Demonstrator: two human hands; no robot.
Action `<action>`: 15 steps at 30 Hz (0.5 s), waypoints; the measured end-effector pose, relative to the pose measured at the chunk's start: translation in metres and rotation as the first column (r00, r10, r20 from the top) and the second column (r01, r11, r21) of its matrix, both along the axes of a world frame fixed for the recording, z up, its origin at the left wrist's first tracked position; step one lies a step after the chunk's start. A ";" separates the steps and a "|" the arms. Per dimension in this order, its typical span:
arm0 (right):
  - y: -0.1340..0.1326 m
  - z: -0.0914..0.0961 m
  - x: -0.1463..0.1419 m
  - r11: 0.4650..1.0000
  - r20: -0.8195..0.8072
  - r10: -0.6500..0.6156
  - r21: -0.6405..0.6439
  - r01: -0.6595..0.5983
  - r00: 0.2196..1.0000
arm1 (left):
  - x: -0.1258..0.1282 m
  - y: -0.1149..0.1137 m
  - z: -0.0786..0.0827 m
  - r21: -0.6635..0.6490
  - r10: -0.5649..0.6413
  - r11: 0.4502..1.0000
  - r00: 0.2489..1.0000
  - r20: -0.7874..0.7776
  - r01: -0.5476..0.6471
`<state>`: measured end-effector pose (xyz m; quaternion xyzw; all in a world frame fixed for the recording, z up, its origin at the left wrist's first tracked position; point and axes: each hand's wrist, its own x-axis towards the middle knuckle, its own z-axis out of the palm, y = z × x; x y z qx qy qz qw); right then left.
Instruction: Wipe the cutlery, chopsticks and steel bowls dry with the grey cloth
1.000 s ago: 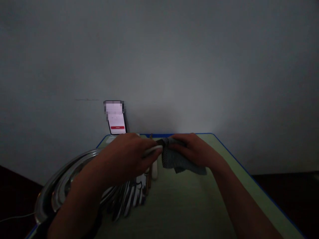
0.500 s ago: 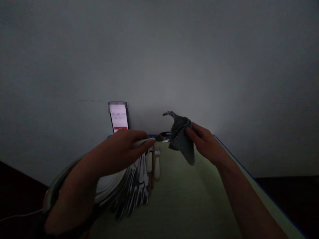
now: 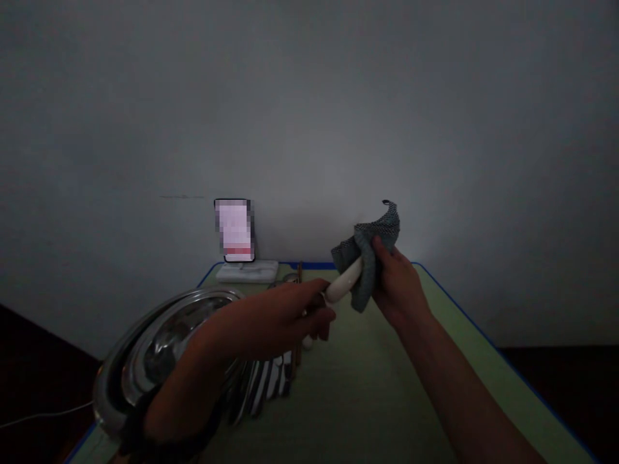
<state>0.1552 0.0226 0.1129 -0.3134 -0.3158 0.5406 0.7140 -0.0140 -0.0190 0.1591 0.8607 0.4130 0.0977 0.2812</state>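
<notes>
My left hand (image 3: 285, 316) grips a utensil by its metal end, and its white handle (image 3: 344, 283) points up to the right. My right hand (image 3: 394, 283) holds a grey checked cloth (image 3: 370, 254) wrapped around the far end of that white handle, above the green table (image 3: 367, 386). One corner of the cloth sticks up.
A shiny oval steel tray (image 3: 145, 348) sits at the table's left. Several white-handled utensils (image 3: 264, 386) lie in a row beside it. A phone (image 3: 235, 230) with a lit screen stands on a white stand (image 3: 247, 272) against the grey wall. The table has a blue edge.
My left hand turned the utensil so its white handle points toward my right hand. My right hand, which had lifted the cloth away, now wraps it around the handle.
</notes>
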 end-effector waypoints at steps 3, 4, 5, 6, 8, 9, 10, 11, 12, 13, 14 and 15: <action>0.002 -0.001 0.001 0.999 -0.036 -0.051 -0.016 0.050 0.998 | 0.001 0.002 0.004 0.059 -0.024 0.998 0.999 0.032 0.022; 0.002 -0.003 -0.001 0.999 -0.043 -0.042 -0.034 0.041 0.998 | 0.001 0.002 0.005 0.096 -0.015 0.995 0.999 0.049 0.010; 0.002 -0.004 -0.003 0.998 -0.052 -0.022 -0.057 0.019 0.998 | 0.002 0.002 0.005 0.131 0.002 0.991 0.998 0.060 -0.010; 0.002 -0.006 -0.006 0.996 -0.063 0.010 -0.083 -0.015 0.998 | 0.001 0.002 0.006 0.160 0.025 0.987 0.998 0.058 -0.034; 0.000 -0.007 -0.011 0.989 -0.092 0.067 -0.122 -0.078 0.994 | 0.000 0.002 0.006 0.185 0.060 0.981 0.998 0.030 -0.064; 0.000 -0.007 -0.013 0.988 -0.098 0.078 -0.123 -0.089 0.992 | -0.001 0.002 0.006 0.174 0.066 0.982 0.998 0.013 -0.068; -0.001 -0.007 -0.014 0.990 -0.088 0.078 -0.111 -0.088 0.993 | -0.002 0.002 0.005 0.153 0.066 0.986 0.998 0.001 -0.066; -0.002 -0.006 -0.015 0.993 -0.058 0.073 -0.088 -0.078 0.996 | -0.003 0.003 0.005 0.134 0.064 0.989 0.998 -0.004 -0.063; -0.003 -0.006 -0.014 0.997 -0.004 0.062 -0.055 -0.062 0.998 | -0.004 0.003 0.004 0.127 0.067 0.990 0.998 -0.009 -0.065; -0.003 -0.007 -0.013 0.999 0.071 0.046 -0.016 -0.045 0.996 | -0.004 0.004 0.004 0.136 0.073 0.988 0.997 -0.021 -0.070; -0.003 -0.007 -0.011 0.999 0.159 0.031 0.021 -0.035 0.987 | -0.004 0.005 0.003 0.155 0.078 0.985 0.996 -0.040 -0.071; -0.002 -0.008 -0.009 0.998 0.251 0.015 0.053 -0.029 0.968 | -0.004 0.005 0.003 0.179 0.079 0.982 0.995 -0.064 -0.066</action>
